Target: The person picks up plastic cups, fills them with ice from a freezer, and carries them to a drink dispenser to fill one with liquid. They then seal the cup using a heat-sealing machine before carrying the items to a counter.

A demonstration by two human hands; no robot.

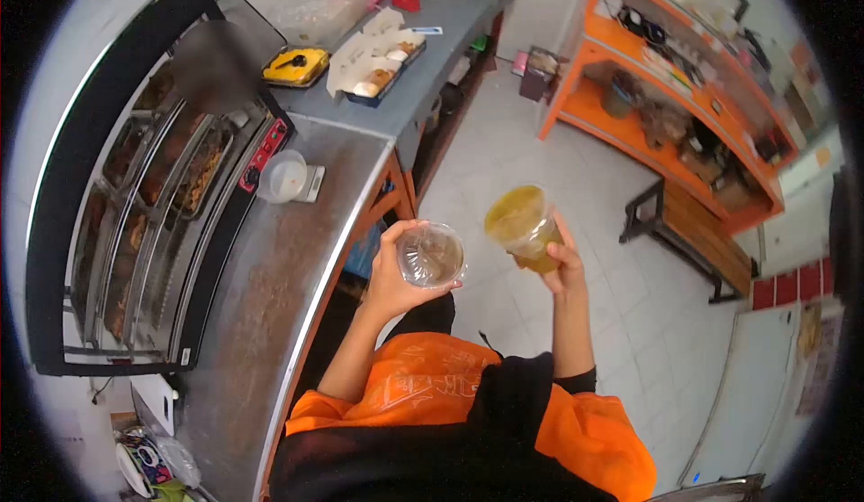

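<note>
My left hand [396,272] is closed around a round, clear plastic container [431,255] with a shiny clear top; its contents are hard to make out. Over the floor to the right, my right hand [565,263] grips a clear cup of yellow-green liquid [522,221], tilted slightly. The two vessels are apart, with a small gap between them. On the metal counter [270,277] a translucent tub [283,176] stands on a small white scale [312,184].
A glass display warmer [153,196] with food trays lines the left. Behind are a yellow food tray [295,67] and an open carton [376,65]. An orange shelf [630,47] and a wooden bench [706,236] stand at right.
</note>
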